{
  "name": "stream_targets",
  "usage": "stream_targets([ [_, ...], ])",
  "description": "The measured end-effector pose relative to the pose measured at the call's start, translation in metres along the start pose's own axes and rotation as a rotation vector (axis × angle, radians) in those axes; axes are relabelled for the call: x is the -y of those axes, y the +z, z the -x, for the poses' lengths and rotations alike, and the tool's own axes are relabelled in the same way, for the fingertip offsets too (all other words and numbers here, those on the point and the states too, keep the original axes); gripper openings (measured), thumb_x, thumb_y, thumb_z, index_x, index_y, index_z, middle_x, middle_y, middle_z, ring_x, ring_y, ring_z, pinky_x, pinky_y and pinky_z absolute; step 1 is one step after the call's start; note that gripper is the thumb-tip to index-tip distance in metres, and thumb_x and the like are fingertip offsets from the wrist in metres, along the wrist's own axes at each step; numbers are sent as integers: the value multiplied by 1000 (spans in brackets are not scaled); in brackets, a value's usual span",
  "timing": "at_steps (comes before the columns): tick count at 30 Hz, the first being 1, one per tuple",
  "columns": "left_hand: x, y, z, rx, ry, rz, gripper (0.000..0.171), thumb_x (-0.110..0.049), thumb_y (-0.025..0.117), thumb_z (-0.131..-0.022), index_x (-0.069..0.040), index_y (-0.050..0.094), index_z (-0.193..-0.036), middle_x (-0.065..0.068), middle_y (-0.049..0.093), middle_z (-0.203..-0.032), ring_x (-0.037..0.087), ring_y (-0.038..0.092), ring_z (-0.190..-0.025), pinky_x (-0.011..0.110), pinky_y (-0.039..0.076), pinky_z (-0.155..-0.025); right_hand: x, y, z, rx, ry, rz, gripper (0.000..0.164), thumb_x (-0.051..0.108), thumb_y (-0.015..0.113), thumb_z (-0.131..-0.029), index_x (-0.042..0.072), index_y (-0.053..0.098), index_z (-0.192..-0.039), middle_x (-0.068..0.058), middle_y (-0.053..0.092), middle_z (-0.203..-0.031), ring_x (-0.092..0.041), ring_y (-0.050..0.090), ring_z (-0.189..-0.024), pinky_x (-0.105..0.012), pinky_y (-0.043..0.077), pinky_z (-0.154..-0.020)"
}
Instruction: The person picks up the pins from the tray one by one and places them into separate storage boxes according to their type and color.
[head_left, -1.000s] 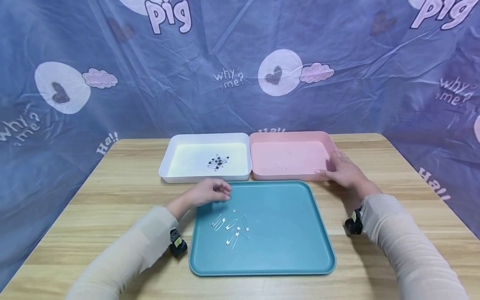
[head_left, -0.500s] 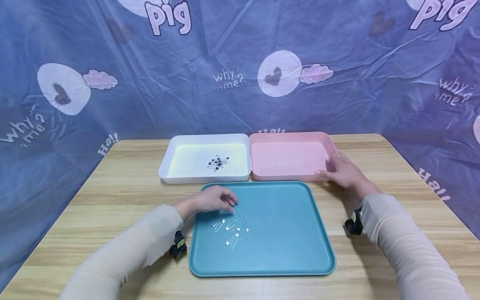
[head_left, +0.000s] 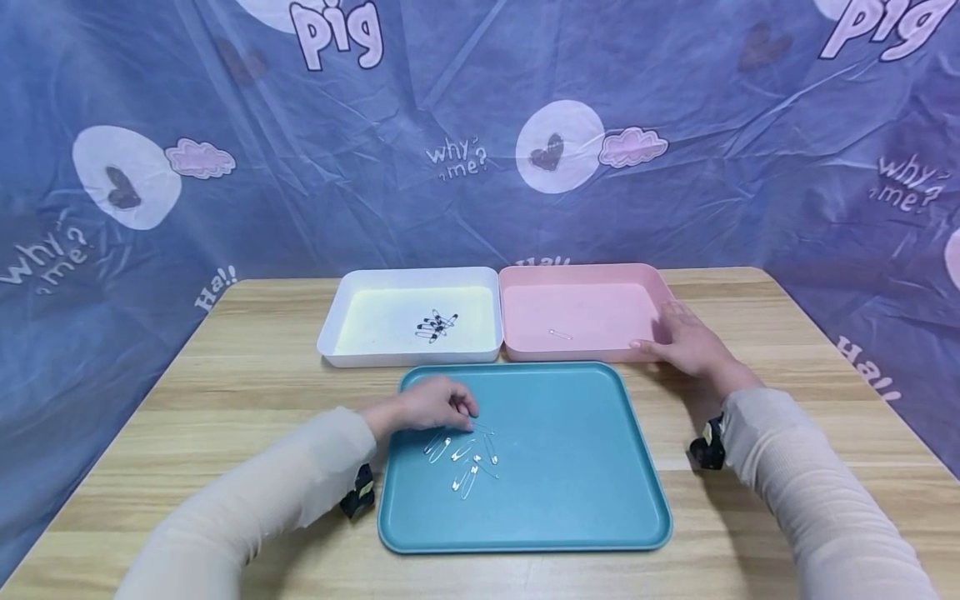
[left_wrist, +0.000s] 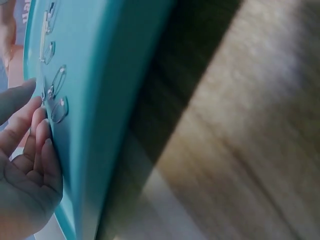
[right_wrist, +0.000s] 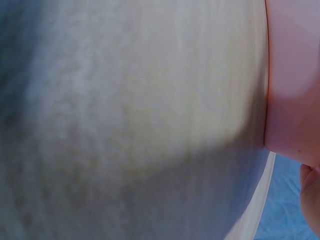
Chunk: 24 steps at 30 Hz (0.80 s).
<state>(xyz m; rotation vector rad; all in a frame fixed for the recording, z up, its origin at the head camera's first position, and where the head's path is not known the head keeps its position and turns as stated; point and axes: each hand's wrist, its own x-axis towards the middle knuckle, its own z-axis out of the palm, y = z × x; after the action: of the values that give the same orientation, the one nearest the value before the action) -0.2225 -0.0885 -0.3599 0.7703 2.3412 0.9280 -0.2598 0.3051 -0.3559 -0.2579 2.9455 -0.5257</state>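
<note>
Head view shows two bare hands at work over a wooden table (head_left: 210, 400). A blue tray (head_left: 570, 475) sits in the middle, with a few silver pins (head_left: 462, 450) lying on its left half. The left hand (head_left: 435, 404) is over the tray's back left part, palm down, with the fingers bent. Its thumb tip is right at one end of a long pin (head_left: 485, 431), and the rest of that pin points away to the right, flat on the tray. The other silver pins lie just below and around the hand, nearer to the person.

From the left wrist, the gap between thumb and first finger looks very small, with the pin's end right there. (I cannot tell if they pinch it or only touch it.)

The right hand (head_left: 690, 342) is spread wide around the near right corner of the pink box (head_left: 577, 354). Its thumb lies on the front wall and its fingers rest along the right side. One lone pin (head_left: 560, 334) lies inside that box, well apart from this hand.

Beside the pink box, and touching it, is the white box (head_left: 397, 361), with a little heap of black pins (head_left: 435, 325) inside. Behind everything hangs a blue cloth (head_left: 337, 200).
</note>
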Motion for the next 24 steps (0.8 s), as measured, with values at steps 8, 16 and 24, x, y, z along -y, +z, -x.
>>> stream_targets([
  [8,2,3,-2,-18,33,-54,4,-8,66,-73,-11,64,-73,-7,56,-66,8,50,-64,20,43,-60,-1,1,0,-6,10,-13,98,57,45,-79,-12,1,-132,-31,-2,-136,-42,-3,-125,-52,2,-99],
  [16,1,3,-1,-18,-3,-53,8,-8,65,-74,-13,62,-69,-7,56,-65,9,50,-64,23,44,-59,-1,2,0,-1,19,-18,99,59,45,-78,-11,0,-132,-30,-4,-137,-41,-4,-125,-52,2,-99],
  [24,-1,0,-2,-51,-6,-29,9,-7,64,-76,-12,60,-69,-5,55,-65,9,49,-61,22,43,-56,-1,2,1,2,27,-29,100,60,45,-78,-10,-1,-133,-29,-5,-137,-41,-5,-125,-52,1,-99],
])
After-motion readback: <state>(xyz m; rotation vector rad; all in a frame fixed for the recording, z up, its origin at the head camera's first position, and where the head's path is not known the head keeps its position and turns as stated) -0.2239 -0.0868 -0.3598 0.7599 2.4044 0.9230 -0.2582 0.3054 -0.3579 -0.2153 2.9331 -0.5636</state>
